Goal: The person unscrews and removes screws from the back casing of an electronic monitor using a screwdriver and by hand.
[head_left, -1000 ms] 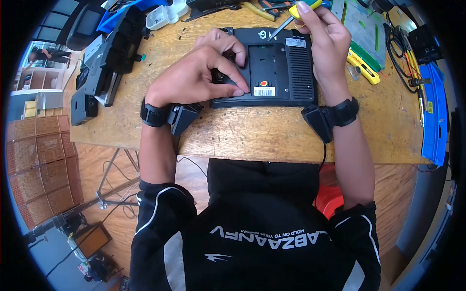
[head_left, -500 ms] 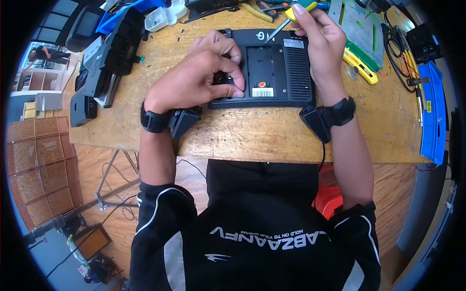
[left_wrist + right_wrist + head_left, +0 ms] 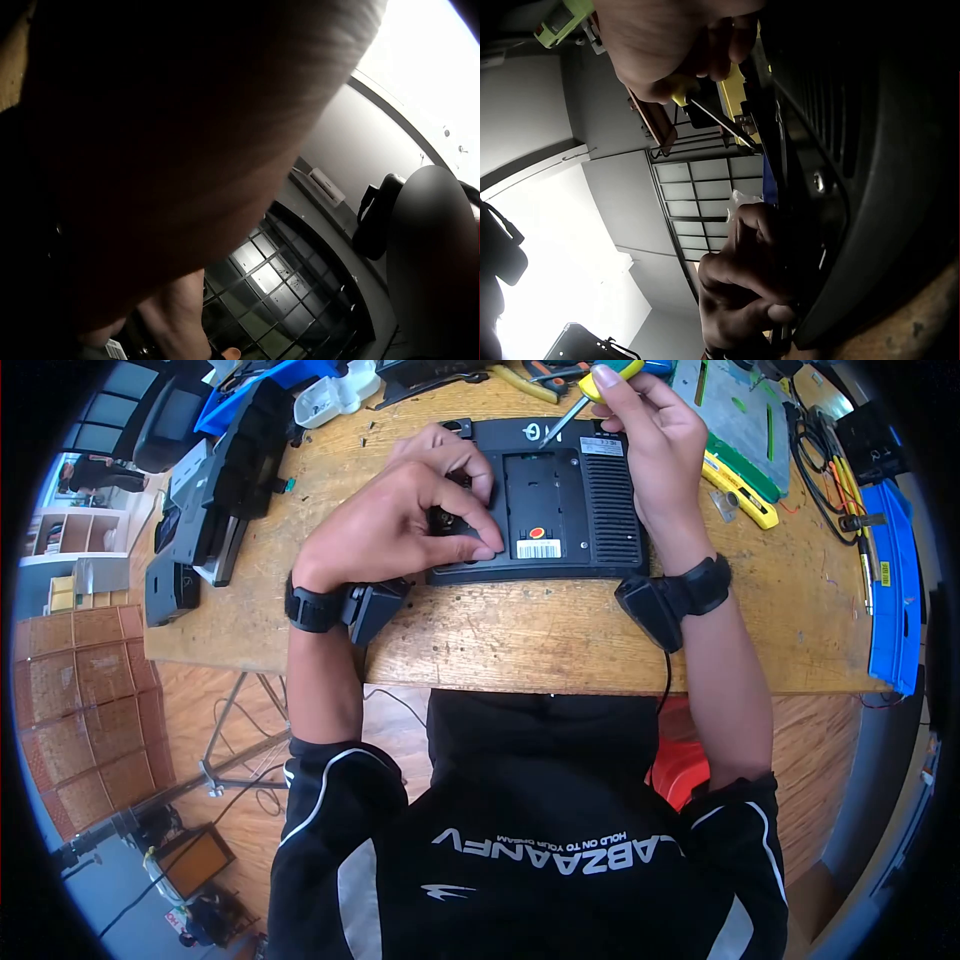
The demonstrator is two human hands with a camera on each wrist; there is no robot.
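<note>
A black device lies on the wooden bench, its ribbed, labelled side up and a rectangular recess open in the middle. My left hand reaches over its left part, fingers curled, thumb and index finger gripping beside the recess; the palm hides what lies beneath. With my right hand I hold a screwdriver by its yellow handle, the shaft slanting down left to the recess's far edge. In the right wrist view, the screwdriver shaft shows beside the curled left fingers.
A yellow utility knife lies right of the device, near a green-grey board. Blue trays and cables line the right edge. Black cases stand on the left. Small dark bits and a white tray are at the back.
The device and both hands appear slightly further left in the head view. The screwdriver tip has shifted a little left and down along the recess's far edge. Left thumb and index finger stay beside the recess.
</note>
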